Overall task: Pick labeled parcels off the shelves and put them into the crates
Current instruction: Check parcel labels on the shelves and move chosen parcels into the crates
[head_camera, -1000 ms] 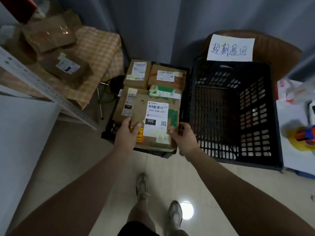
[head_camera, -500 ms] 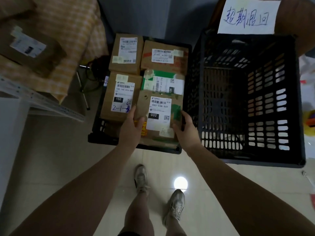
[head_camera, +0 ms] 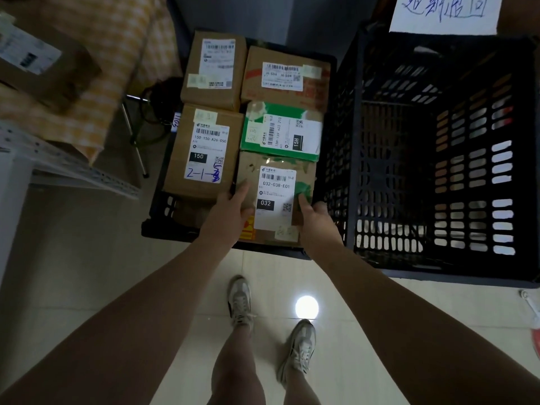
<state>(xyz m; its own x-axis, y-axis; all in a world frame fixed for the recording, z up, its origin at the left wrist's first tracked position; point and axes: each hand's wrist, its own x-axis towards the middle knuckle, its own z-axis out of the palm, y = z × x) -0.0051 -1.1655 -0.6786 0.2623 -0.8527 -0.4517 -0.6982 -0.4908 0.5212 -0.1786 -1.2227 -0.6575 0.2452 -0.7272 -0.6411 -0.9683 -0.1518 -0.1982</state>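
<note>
1. Tall black slotted plastic crate (head_camera: pixel 353 141), right: no parcels visible inside.
2. Low black plastic crate (head_camera: pixel 163 213), left: four labelled boxes (head_camera: pixel 204 150) packed edge to edge, leaving the near-right slot.
3. Brown cardboard parcel labelled 032 (head_camera: pixel 276 197): occupies that slot, label upward.
4. Left hand (head_camera: pixel 230 212), right hand (head_camera: pixel 317 220): each grip clamped on an opposite side, apparently steadying placement.

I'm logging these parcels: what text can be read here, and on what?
"032-038-E01", "032": held parcel.
"150-150 A26-050", "150", handwritten "2-1-": front left parcel.
"15H": green parcel.
"J6-504": back right parcel.
Too blurred to read: back left parcel.
Handwriting cut off by the frame: paper sign.
</note>
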